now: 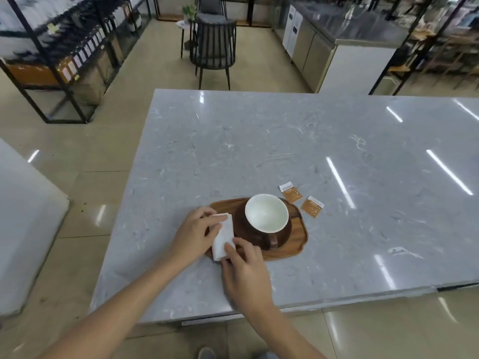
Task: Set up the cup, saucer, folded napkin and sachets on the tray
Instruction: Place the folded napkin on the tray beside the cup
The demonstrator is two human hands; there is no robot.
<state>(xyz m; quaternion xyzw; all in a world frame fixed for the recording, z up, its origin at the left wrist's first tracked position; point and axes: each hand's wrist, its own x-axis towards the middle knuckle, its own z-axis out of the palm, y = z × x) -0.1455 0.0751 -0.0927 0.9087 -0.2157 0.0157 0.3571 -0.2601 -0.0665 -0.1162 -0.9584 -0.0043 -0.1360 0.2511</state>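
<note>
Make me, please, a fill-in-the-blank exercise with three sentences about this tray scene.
1. The cup stands on the ____.
2. Both hands press the folded ____ on the tray.
3. The two sachets lie on the ____, not yet on the tray.

Missing words: saucer; napkin; table

sachets (302, 200) print too blurry, nothing legible

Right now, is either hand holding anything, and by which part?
Both: left hand on the folded napkin's far end, right hand pinching its near end, over the tray.
</note>
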